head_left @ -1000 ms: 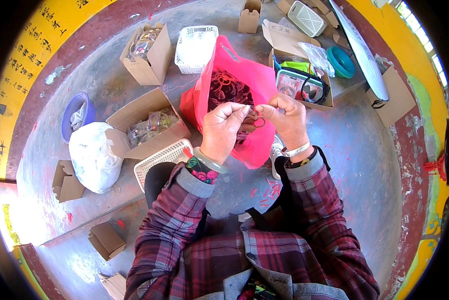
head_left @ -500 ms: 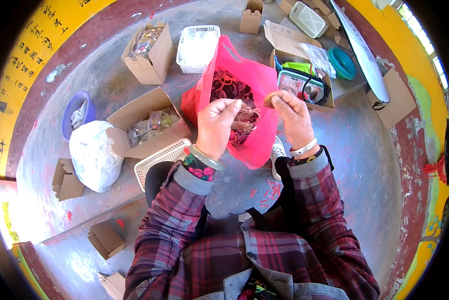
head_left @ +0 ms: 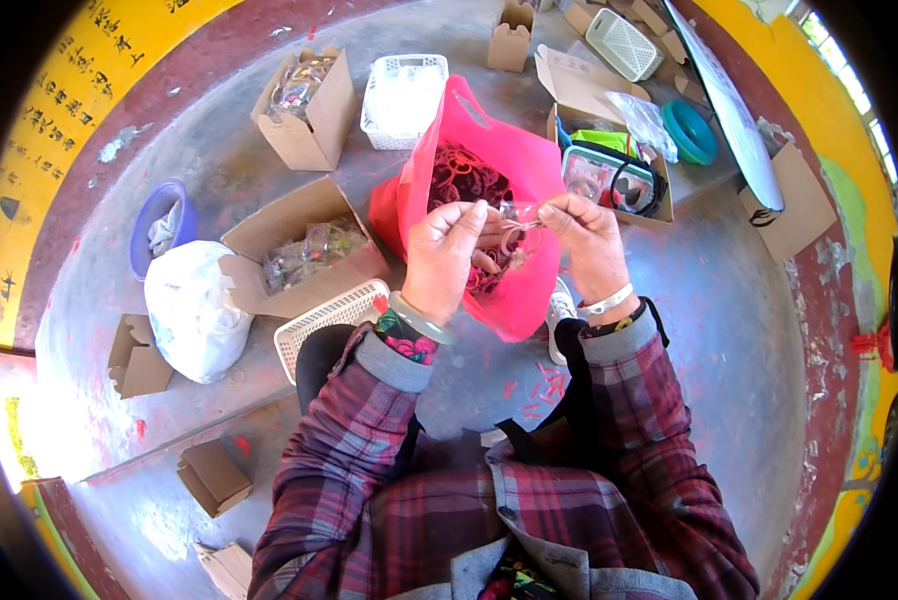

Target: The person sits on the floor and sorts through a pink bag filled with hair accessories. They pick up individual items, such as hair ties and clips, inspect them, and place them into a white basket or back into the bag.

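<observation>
Above a pink-red plastic bag (head_left: 524, 165), my two hands are close together. The bag gapes and holds a pile of dark red and pink bands (head_left: 459, 185). My left hand (head_left: 447, 250) is closed, thumb against forefinger, at one side of a small piece that looks like clear plastic film (head_left: 519, 211). My right hand (head_left: 587, 240) pinches a pale pink loop-shaped band (head_left: 514, 238) beside the film. What lies inside the left fingertips is too small to tell.
Cardboard boxes of packaged small items (head_left: 309, 255) stand left, near a white basket (head_left: 314, 318) and a stuffed white bag (head_left: 197, 315). Ahead are another white basket (head_left: 402, 105) and an open carton (head_left: 589, 85). A teal basin (head_left: 689, 132) sits far right.
My right hand has moved slightly left, toward my left hand. The clear film and pale loop now show between the hands; the pink bag has shifted slightly right in view.
</observation>
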A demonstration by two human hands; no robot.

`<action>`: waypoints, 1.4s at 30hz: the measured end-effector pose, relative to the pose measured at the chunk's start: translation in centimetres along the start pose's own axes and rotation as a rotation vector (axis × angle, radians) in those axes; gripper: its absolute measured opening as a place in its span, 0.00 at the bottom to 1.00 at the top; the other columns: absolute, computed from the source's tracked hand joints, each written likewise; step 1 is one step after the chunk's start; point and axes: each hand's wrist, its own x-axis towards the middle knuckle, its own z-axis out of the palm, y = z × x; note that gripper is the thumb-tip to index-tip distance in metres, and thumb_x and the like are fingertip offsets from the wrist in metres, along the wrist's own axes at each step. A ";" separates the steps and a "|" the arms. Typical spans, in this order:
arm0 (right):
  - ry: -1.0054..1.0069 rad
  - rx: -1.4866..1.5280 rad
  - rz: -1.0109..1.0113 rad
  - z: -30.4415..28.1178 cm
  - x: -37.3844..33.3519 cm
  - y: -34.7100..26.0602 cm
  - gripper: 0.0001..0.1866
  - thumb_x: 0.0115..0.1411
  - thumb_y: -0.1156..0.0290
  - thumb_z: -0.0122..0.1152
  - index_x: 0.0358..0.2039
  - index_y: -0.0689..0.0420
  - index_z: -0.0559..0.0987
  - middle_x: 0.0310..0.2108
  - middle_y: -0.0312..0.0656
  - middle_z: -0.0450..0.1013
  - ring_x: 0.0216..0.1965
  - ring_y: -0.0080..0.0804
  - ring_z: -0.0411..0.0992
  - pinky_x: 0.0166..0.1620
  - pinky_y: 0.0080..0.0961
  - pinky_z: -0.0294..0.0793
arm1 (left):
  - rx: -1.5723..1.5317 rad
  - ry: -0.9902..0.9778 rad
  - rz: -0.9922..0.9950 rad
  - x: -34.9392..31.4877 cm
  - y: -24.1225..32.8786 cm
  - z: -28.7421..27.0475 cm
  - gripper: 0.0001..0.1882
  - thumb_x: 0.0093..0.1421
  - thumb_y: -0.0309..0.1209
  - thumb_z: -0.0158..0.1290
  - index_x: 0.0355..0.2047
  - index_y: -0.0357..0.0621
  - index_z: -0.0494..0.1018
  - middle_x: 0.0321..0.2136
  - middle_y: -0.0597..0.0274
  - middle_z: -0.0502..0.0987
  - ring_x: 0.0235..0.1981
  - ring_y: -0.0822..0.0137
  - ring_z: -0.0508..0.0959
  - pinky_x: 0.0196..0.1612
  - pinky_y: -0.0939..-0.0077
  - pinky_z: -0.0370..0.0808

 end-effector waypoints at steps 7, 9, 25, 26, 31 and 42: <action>-0.009 -0.027 -0.011 -0.4 0.1 -0.2 0.05 0.56 0.75 0.58 0.27 0.63 0.77 0.23 0.29 0.71 0.27 0.13 0.64 0.32 0.12 0.64 | 0.004 -0.046 -0.061 0.1 0.5 0.1 0.13 0.62 0.35 0.48 0.39 0.37 0.72 0.35 0.58 0.78 0.35 0.74 0.77 0.20 0.89 0.68; -0.035 -0.099 -0.029 -0.1 0.0 -0.2 0.05 0.56 0.75 0.58 0.27 0.64 0.77 0.22 0.28 0.70 0.26 0.13 0.63 0.30 0.12 0.63 | 0.060 -0.048 -0.048 0.2 -0.1 0.2 0.13 0.61 0.35 0.49 0.38 0.38 0.73 0.29 0.62 0.77 0.22 0.79 0.71 0.18 0.89 0.65; -0.001 -0.218 -0.116 1.1 0.0 -0.3 0.05 0.55 0.77 0.57 0.23 0.63 0.75 0.19 0.27 0.65 0.23 0.12 0.60 0.26 0.13 0.59 | 0.154 0.028 -0.016 0.0 0.0 0.1 0.10 0.60 0.32 0.49 0.33 0.37 0.75 0.21 0.69 0.75 0.13 0.84 0.63 0.16 0.88 0.61; 0.008 -0.257 -0.133 0.9 -0.1 -0.3 0.05 0.55 0.77 0.57 0.23 0.63 0.75 0.19 0.27 0.66 0.23 0.12 0.60 0.26 0.13 0.60 | 0.196 0.007 -0.034 -0.1 0.1 0.1 0.10 0.60 0.33 0.50 0.35 0.39 0.75 0.23 0.68 0.76 0.17 0.83 0.67 0.18 0.90 0.62; 0.040 -0.212 -0.138 0.4 -0.2 -0.4 0.06 0.55 0.77 0.55 0.22 0.64 0.74 0.20 0.28 0.66 0.25 0.13 0.60 0.28 0.13 0.59 | 0.139 -0.034 0.005 0.0 -0.1 0.5 0.08 0.58 0.31 0.53 0.34 0.40 0.75 0.22 0.71 0.75 0.17 0.85 0.65 0.19 0.91 0.61; -0.013 -0.194 -0.195 1.1 -0.1 -0.7 0.07 0.58 0.75 0.54 0.24 0.63 0.73 0.23 0.30 0.68 0.27 0.15 0.61 0.32 0.14 0.61 | 0.199 -0.051 0.158 0.1 -1.2 -0.7 0.07 0.58 0.26 0.52 0.34 0.35 0.74 0.27 0.66 0.76 0.23 0.80 0.73 0.24 0.89 0.69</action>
